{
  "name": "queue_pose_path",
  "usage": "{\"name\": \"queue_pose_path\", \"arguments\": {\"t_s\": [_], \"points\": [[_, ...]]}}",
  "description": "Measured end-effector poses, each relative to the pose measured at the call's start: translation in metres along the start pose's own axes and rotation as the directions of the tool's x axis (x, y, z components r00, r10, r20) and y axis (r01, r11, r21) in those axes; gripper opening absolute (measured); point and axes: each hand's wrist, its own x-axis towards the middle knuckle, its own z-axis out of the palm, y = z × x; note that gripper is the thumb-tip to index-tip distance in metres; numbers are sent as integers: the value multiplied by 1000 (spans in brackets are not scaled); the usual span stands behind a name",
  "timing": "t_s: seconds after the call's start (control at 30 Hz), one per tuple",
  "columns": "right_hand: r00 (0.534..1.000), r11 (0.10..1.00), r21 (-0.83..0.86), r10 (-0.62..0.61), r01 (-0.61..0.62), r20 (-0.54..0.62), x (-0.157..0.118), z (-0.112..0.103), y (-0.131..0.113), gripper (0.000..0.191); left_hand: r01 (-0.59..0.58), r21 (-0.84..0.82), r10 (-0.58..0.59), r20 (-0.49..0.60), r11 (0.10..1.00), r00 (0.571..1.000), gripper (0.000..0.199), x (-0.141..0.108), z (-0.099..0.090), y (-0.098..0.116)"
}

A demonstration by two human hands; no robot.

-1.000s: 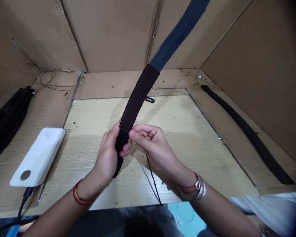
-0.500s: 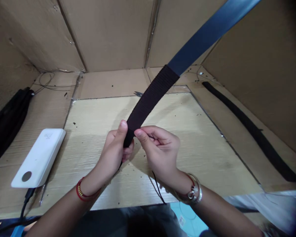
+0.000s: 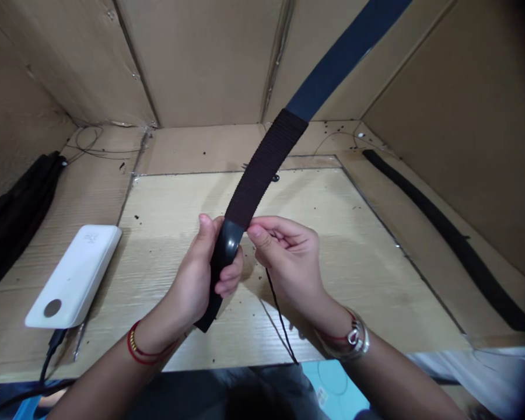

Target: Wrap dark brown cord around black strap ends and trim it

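Note:
A long curved dark strip [image 3: 341, 61] runs from the top right down to my hands, tilted above the board. Dark brown cord [image 3: 266, 166] is wound around its middle stretch in tight, even turns. My left hand [image 3: 201, 262] is closed around the strip's bare lower end, thumb on the near side and fingertips showing at the right. Beside the lowest turn, my right hand [image 3: 289, 256] pinches the cord between thumb and forefinger. The loose cord tail [image 3: 277, 309] hangs below that hand to the board's front edge.
A white power bank [image 3: 74, 274] with a cable lies at left, near a black cloth bundle [image 3: 21, 216]. Another dark curved strip [image 3: 450, 233] rests at right. Small scissors [image 3: 275, 178] lie partly hidden behind the wrapped strip. Cardboard walls [image 3: 210, 64] enclose the board [image 3: 354, 280].
The strip has shifted left at its top, and more of its bare lower end shows below the winding. My left hand has moved slightly down and left along it.

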Motion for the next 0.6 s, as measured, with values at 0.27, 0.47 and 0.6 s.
{"name": "queue_pose_path", "arguments": {"t_s": [0.27,0.47,0.6], "points": [[952,977,78,175,-200,249,-1,-5,-12,34,260,-132,-198,362,957,911,65,-1,-10,0],[978,992,46,104,-114,180,1,-11,-13,29,289,11,-277,327,957,904,46,1,-13,5],[993,995,-9,96,-96,65,4,-10,-6,36,-124,565,177,-39,816,983,27,-1,-6,-4]]}}
